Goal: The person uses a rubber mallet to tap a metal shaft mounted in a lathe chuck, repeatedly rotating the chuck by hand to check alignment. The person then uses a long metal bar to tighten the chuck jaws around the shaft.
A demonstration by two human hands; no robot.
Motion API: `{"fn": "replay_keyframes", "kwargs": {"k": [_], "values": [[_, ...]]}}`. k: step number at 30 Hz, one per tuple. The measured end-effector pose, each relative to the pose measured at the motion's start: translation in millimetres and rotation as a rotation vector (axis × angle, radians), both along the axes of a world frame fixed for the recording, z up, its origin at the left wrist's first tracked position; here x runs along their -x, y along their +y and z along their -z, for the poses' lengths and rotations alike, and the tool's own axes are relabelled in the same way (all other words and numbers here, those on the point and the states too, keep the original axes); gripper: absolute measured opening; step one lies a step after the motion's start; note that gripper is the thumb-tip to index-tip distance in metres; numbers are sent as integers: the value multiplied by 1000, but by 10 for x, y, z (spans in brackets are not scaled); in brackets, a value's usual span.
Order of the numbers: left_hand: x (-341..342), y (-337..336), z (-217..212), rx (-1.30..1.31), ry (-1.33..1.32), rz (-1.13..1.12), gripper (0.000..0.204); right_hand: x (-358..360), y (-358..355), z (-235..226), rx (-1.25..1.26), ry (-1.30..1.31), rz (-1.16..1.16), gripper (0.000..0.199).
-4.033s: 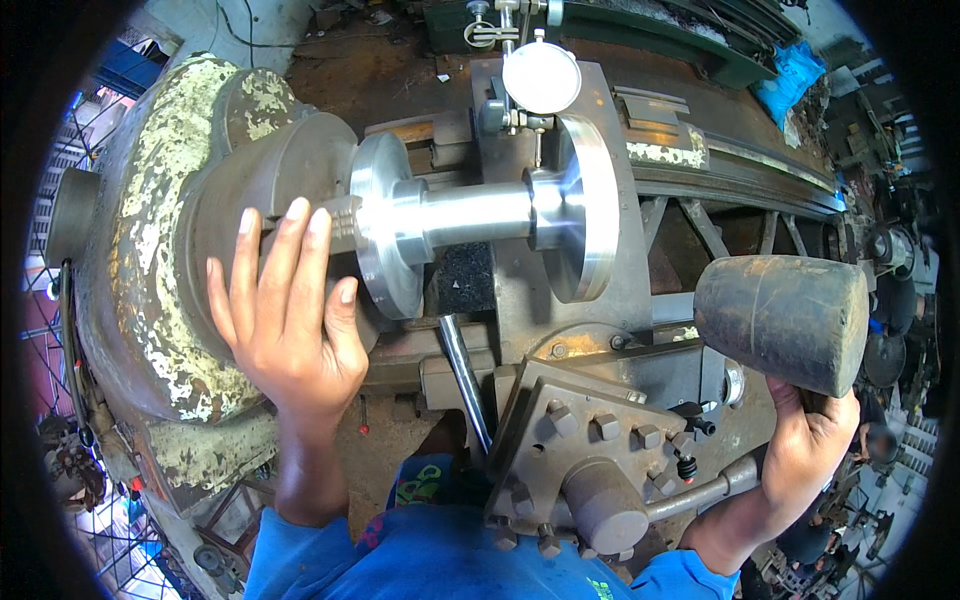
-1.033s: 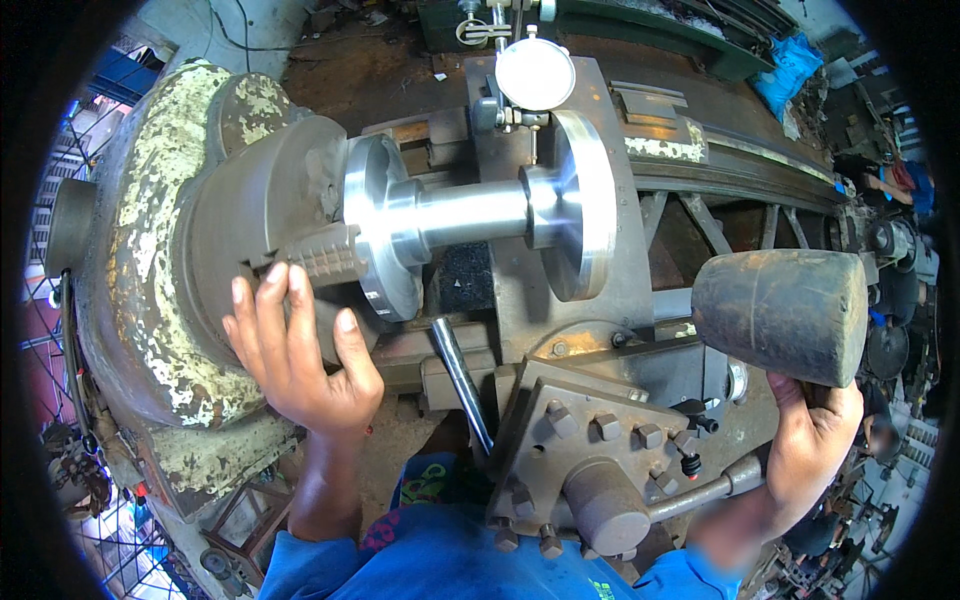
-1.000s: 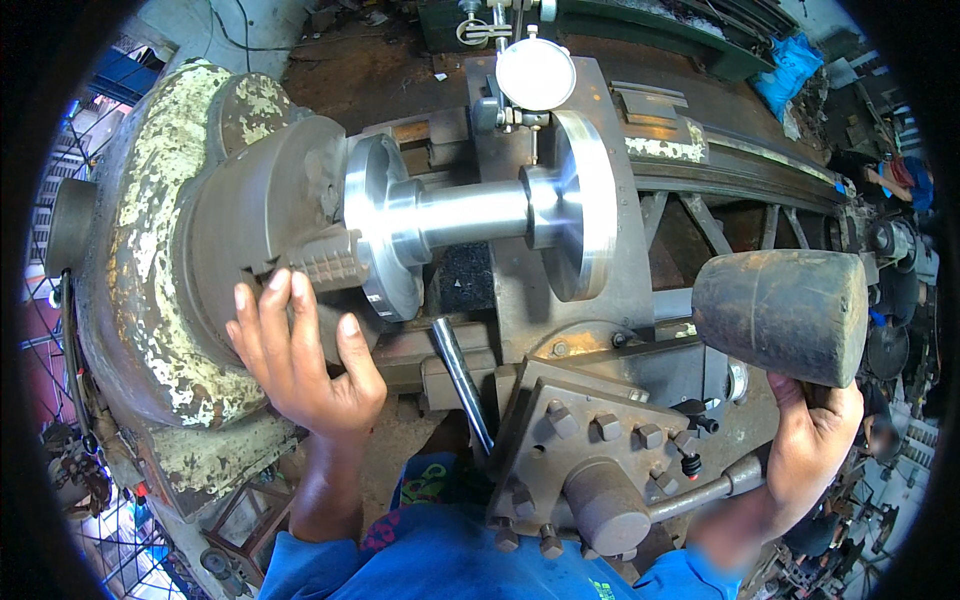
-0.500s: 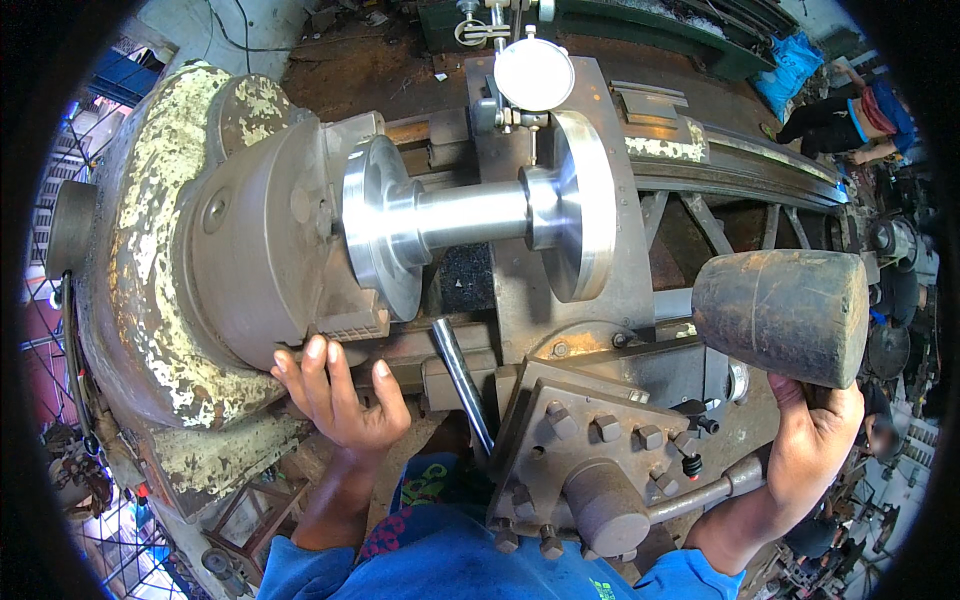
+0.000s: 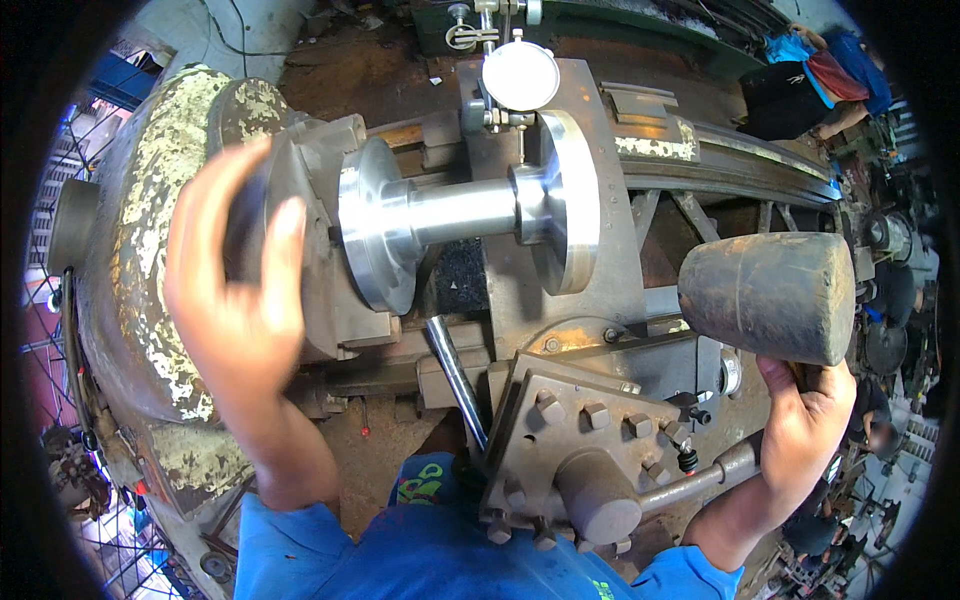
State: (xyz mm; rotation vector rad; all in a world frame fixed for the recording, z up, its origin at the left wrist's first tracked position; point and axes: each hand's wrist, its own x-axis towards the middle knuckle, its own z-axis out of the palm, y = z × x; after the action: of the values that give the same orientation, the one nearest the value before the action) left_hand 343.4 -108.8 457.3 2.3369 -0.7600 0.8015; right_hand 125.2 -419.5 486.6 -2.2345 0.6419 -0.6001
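A shiny metal shaft with two wide flanges (image 5: 462, 210) is held at its left end in the lathe chuck (image 5: 325, 295). In front of the chuck's body is my left hand (image 5: 238, 290), raised, its fingers spread and slightly blurred; whether it touches the chuck I cannot tell. My right hand (image 5: 803, 415) grips a dark, barrel-headed mallet (image 5: 765, 297) from below, with most of the handle hidden. A round white dial indicator (image 5: 521, 75) stands above the right flange, its stem pointing down at the part.
The tool post (image 5: 570, 440) with several square-headed bolts sits close to my body, a bright steel bar (image 5: 456, 380) to its left. The headstock (image 5: 150, 300) has peeling paint. Lathe bed rails (image 5: 750, 155) run rightward. Another person (image 5: 810, 90) bends over at upper right.
My left hand has risen from below the chuck to in front of its body. The chuck's jaws and the shaft look slightly turned. The mallet stays in my right hand.
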Motion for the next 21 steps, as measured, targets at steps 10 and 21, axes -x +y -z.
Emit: {"fn": "replay_keyframes", "kwargs": {"k": [10,21], "values": [[-145,-123,56,-473,8,-92,39,12,6,-2,-79,-39,-16,29],[375,-38,430,-365,-84,-235,40,5,-2,-7,15,9,-1,29]]}}
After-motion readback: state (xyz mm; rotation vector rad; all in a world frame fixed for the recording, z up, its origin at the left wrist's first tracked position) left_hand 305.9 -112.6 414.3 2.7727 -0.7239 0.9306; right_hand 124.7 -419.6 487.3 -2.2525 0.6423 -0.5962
